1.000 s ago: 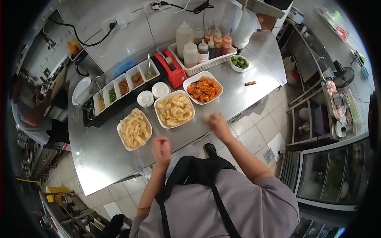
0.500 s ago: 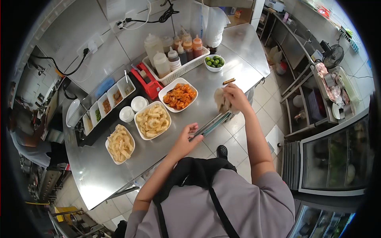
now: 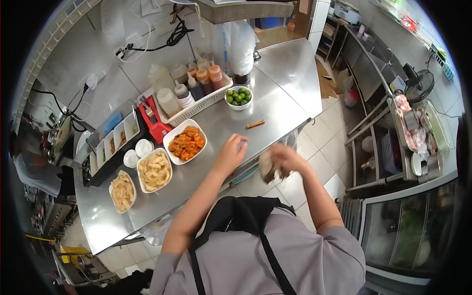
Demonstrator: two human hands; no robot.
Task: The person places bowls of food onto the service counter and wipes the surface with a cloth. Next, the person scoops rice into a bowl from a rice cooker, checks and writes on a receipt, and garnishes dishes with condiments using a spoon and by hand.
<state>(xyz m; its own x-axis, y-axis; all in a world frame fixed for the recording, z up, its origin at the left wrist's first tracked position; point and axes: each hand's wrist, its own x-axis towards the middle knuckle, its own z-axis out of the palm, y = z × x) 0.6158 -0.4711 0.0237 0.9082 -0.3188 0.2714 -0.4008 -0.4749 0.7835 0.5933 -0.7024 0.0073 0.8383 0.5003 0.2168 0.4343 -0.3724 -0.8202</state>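
My right hand point(image 3: 287, 160) is closed around a crumpled greyish-beige cloth point(image 3: 267, 166), held out past the front edge of the steel table point(image 3: 280, 105); both are smeared by motion. Over the table's front part, my left hand point(image 3: 232, 153) is empty with its fingers stretched out. Beyond the hands a small brown stick-like piece point(image 3: 255, 124) lies on the steel. To the left of my left hand stand a white bowl of orange-red coated food point(image 3: 187, 143) and two bowls of pale fried pieces, one nearer point(image 3: 155, 171) and one farther left point(image 3: 122, 191).
A bowl of green limes point(image 3: 239, 98) sits near a white basket point(image 3: 196, 109) of squeeze bottles. Behind the bowls are a red device point(image 3: 156, 123), white lidded cups point(image 3: 144, 147) and a black condiment holder point(image 3: 105, 157). A person point(image 3: 42, 169) stands at far left.
My right hand has moved the cloth back toward me, off the tabletop. My left hand has left the table's edge and reaches forward over the top. The view has shifted right.
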